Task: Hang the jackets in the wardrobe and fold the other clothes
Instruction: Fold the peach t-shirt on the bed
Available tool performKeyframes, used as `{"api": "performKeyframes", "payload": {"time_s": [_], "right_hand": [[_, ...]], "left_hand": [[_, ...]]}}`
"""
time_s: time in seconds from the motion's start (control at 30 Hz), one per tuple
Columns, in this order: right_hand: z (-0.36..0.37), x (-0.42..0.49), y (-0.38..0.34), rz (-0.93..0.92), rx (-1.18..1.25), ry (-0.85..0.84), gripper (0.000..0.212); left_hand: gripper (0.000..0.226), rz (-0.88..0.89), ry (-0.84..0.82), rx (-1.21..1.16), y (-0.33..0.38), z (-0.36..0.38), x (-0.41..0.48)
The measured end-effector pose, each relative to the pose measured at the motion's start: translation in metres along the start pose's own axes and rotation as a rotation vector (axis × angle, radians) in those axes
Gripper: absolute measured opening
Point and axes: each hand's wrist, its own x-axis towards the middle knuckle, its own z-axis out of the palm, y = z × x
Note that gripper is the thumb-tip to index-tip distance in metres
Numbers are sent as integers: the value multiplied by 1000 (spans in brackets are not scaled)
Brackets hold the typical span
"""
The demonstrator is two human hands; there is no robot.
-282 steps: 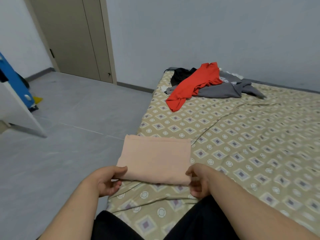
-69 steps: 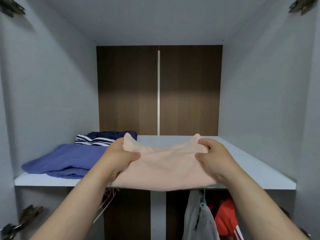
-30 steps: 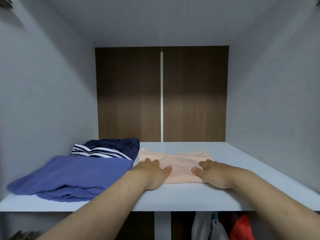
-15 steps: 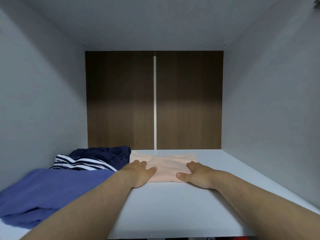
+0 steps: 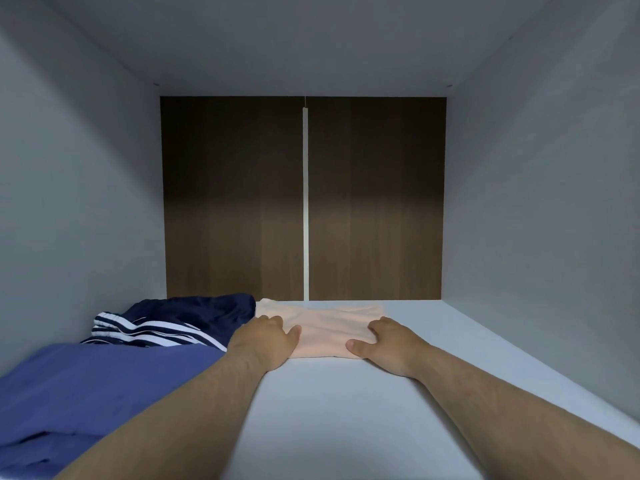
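Both: left hand, right hand slid peach garment deeper onto shelf.

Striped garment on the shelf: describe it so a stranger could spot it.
On the white wardrobe shelf, clothes lie by the left wall. The striped garment sits rearmost, behind the plain blue garment and left of the peach garment; it alone is navy with white stripes.
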Motion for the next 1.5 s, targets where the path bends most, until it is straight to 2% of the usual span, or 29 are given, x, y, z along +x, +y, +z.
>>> {"api": "performKeyframes", "payload": {"time_s": [0.1,0.2,0.27,0.33,0.4,0.5,0.6,0.73,0.87,1.17,1.3,1.5], "right_hand": [[1,-1,1,18,2,95,77],[0,-6,-2,6,-39,129,68],[-4,-13,-4,-11,-90,163,61],[-9,-23,-7,-43,-201,170,52],[-16,-37,-9,-95,-315,174,42],[-24,-58,-14,-165,-387,175,27],[-30,-82,-22,-174,-357,163,15],[-42,-117,-24,-145,-362,222,35],[-40,-155,-20,-99,-334,316,54],[-9,-241,0,93,-333,418,39],[0,-293,14,193,-344,377,41],[2,-377,40,319,-289,336,55]], "left_hand": [[52,35,167,194,4,-3,-6],[47,104,185,213,8,-7,-15],[44,132,136,141,10,-10,-21],[41,129,17,46,11,-15,-32],[38,153,-75,55,13,-24,-45],[22,210,-94,35,16,-39,-70],[16,258,-113,-102,16,-50,-95],[50,287,-98,-292,8,-59,-123],[52,387,-52,-222,9,-59,-149],[48,570,92,-275,26,-45,-198],[52,627,57,-330,43,-43,-223],[46,731,30,-339,65,-38,-266]]}}
